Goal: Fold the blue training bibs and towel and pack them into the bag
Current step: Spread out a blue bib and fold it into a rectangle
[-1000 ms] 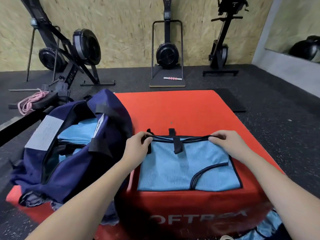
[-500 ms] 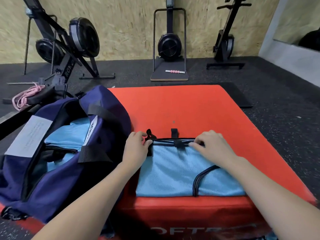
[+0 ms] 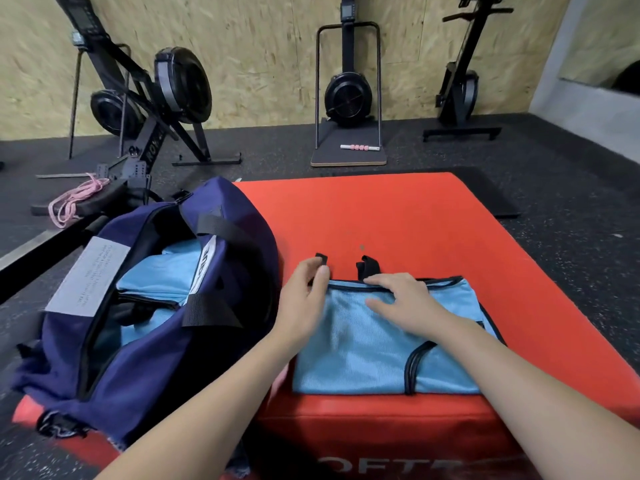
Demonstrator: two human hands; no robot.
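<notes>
We see the folded blue bib (image 3: 381,344) at the red surface's (image 3: 398,216) near edge, just beside the open navy bag (image 3: 138,341). Our left hand (image 3: 304,299) pinches its black corner strap; our right hand (image 3: 405,303) presses flat, fingers straight, along its top edge. Bare red lies beyond.

"OFT" on red box front (image 3: 391,445)
</notes>
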